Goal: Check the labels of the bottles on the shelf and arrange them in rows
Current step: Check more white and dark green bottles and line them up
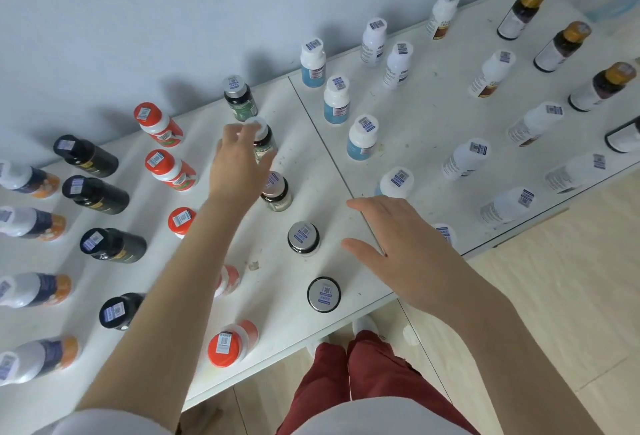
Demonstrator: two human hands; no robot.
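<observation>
Bottles (303, 237) are stood in rows on the white shelf (426, 122). Every one is shut with a cap, so what is inside cannot be seen. One dark green bottle (266, 149), second from the wall in its row, is gripped by its cap in the left hand (235, 164). The right hand (405, 251) is spread wide over the shelf, and nothing is held in it.

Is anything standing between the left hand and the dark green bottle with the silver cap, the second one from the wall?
Nothing visible does. The left hand has its fingertips on the silver cap of the dark green bottle, and no other bottle is between them. Whether the fingers grip the cap is unclear.
</observation>
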